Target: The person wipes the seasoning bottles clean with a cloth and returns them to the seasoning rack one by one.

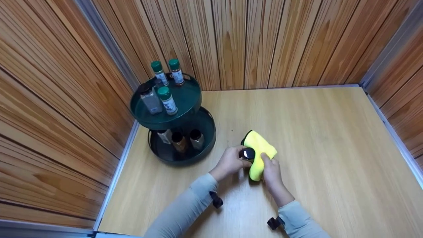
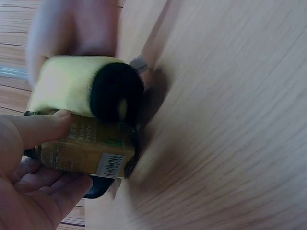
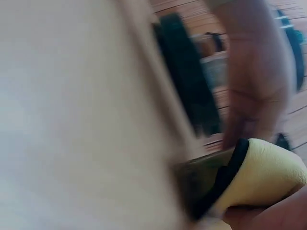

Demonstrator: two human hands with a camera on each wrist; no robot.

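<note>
My left hand (image 1: pixel 230 161) holds a turmeric powder jar (image 2: pixel 88 155) with a black cap, thumb on one side and fingers on the other in the left wrist view. From the head view mostly its shiny cap shows. A yellow cloth (image 1: pixel 259 145) with a black edge is bunched in my right hand (image 1: pixel 273 172), the thumb pressing on top. The cloth lies against the jar's side and wraps partly over it. Both hands are just above the table. In the right wrist view, motion blurs the jar's lower end beside the cloth (image 3: pixel 271 172).
A dark green two-tier round rack (image 1: pixel 188 119) stands to the left. Green-capped bottles (image 1: pixel 168 100) and a dark-capped jar (image 1: pixel 151 101) sit on its upper tier, several jars (image 1: pixel 197 140) on the lower. Wood-panelled walls (image 1: pixel 231 46) border the table (image 1: pixel 330 148).
</note>
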